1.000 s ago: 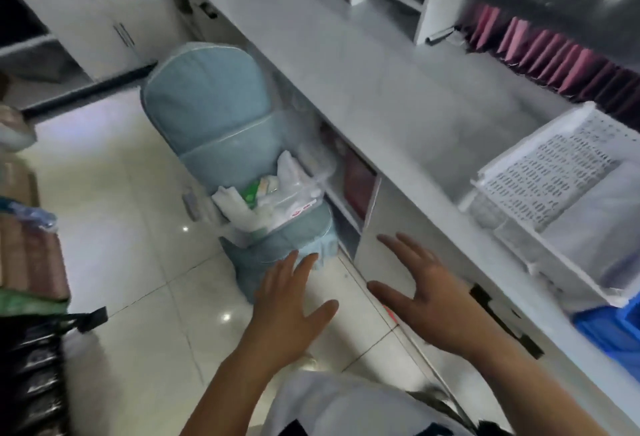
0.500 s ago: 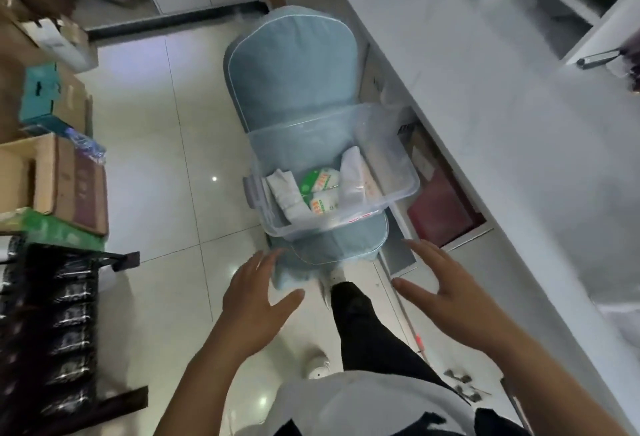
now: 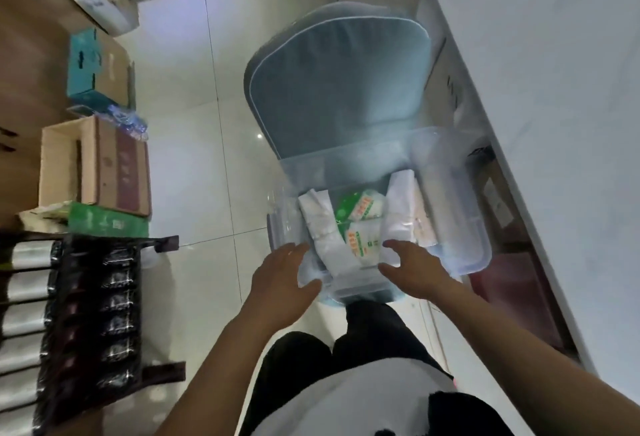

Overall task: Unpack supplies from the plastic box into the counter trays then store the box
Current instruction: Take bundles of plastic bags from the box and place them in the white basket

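Far left there's a dark rack (image 3: 86, 314) with rows of shiny, crinkly foil-looking packs, all glossy black and silver. Above that, a pile of plain brown cardboard boxes (image 3: 100, 165), one with an open top, plus a flat green carton (image 3: 107, 224) and a teal printed box (image 3: 86, 65) higher up. The floor (image 3: 194, 165) is big glossy pale tiles with light glare on them.

In the middle sits a chair (image 3: 336, 89) with a padded blue-grey fabric cushion, rounded back, lighter piping round the edge. The clear plastic box (image 3: 464, 227) rests on the chair's seat, right up against the counter side. It's see-through, rectangular with rounded corners and a thick rim. Inside are soft white packets (image 3: 318, 224) and some green-and-white printed packs (image 3: 360, 221), kind of floppy and wrinkled.

Left hand (image 3: 280, 279) is at the near left corner of the box, fingers spread and mostly straight, thumb out. Can't tell for sure if it's touching the wall, and it isn't wrapped round anything. Right hand (image 3: 412, 273) is over the near edge, fingers loosely extended just above the packets, thumb low, gripping nothing that I can see.

On the right, the smooth white counter (image 3: 554, 89) runs diagonally, with dark open shelf space under it.
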The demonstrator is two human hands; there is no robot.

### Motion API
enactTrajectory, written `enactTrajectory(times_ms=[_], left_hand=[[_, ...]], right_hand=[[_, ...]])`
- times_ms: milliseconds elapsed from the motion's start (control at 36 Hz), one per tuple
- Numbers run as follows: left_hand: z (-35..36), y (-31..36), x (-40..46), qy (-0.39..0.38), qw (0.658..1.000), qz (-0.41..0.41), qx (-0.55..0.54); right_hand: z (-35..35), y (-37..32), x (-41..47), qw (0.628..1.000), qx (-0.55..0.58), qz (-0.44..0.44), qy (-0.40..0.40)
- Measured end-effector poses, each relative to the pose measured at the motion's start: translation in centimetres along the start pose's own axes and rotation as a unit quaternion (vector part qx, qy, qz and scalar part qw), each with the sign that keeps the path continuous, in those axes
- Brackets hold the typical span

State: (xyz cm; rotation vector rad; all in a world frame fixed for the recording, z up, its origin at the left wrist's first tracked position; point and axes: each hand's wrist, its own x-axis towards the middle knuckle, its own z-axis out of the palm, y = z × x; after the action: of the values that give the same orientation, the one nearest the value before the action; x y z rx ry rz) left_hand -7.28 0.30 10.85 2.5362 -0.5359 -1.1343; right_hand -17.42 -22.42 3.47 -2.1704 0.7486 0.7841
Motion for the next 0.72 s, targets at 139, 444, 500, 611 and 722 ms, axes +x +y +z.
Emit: enactTrajectory(times_ms=[139,444,500,611,722], left_hand=[[3.4,-0.1,5.3,-0.091,0.984,-0.089,-0.121],[10.4,-4.0,18.5,-0.119,0.893,-0.278,-0.333],[11.0,-4.5,20.3,-0.115,0.880,-0.303,-0.348],[11.4,-5.0,23.5,-0.113,0.880,-0.323,-0.330],[11.7,-5.3,26.4,-0.103,0.878,-0.347,-0.313]], right_hand=[[1.8,2.0,4.7,0.991,-0.111,0.039,-0.059],[6.4,6.6,8.7,0.976,-0.204,0.077,-0.003],[6.8,7.1,8.7,0.974,-0.211,0.086,0.003],[7.2,7.3,9.3,0.972,-0.215,0.099,0.010],[7.8,7.2,9.3,0.973,-0.193,0.114,0.055]])
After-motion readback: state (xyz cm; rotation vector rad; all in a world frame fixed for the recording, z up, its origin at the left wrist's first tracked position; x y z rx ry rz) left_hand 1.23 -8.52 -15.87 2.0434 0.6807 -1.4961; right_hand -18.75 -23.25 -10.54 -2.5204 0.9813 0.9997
